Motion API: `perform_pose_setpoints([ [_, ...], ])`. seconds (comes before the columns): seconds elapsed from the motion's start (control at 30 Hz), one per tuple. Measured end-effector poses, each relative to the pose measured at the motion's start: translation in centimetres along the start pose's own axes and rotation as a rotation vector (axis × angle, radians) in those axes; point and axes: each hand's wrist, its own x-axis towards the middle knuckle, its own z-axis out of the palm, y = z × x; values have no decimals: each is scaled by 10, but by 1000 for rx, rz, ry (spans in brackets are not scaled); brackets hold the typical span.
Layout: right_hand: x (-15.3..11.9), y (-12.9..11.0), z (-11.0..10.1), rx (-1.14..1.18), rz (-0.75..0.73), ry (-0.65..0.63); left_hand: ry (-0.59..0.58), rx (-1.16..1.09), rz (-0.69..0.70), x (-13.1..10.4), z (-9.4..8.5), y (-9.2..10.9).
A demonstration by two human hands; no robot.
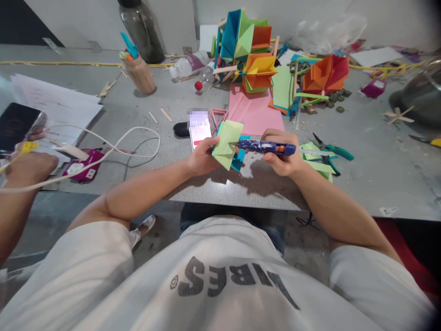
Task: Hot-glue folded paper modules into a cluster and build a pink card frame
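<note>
With the green folded paper (226, 146) as the clock's centre and 12 pointing away from me, a co-worker's hand (32, 164) is far out at 9, beside a dark phone (19, 125). Nearer on that line sits a purple power socket (90, 169). Between 10 and 11 stands a brown cup (142, 77), and close in at 10 lies a lit phone (200, 131) showing a timer.

My left hand (203, 160), at 8, is closed in a pinch: thumb over the green folded paper's front, the other fingers behind, with blue paper (238, 161) showing behind it. I hold it tilted above the table edge, near my body. At 12 rises a cluster of coloured paper forms (244, 41); at 1 lies a pink sheet (257, 112).

At 3 my right hand (286, 164) has its fingers wrapped around a blue glue gun (263, 147). Its nozzle points to 9, at the green face; whether it touches, I can't tell. Beyond, also at 3, rest teal-handled pliers (341, 151).
</note>
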Motion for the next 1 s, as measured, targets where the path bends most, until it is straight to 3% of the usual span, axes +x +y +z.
perform_pose_setpoints([
  [0.27,-6,7,-2,-204,0,52,-10,-22,0,-3,16,3],
  [0.6,-7,12,-3,-316,-106,134,-91,45,53,0,10,-1],
  [0.8,-4,11,-4,-135,-127,227,-113,56,70,-1,9,0],
  [1.0,0,5,-4,-36,47,208,-86,80,76,-2,7,-1],
])
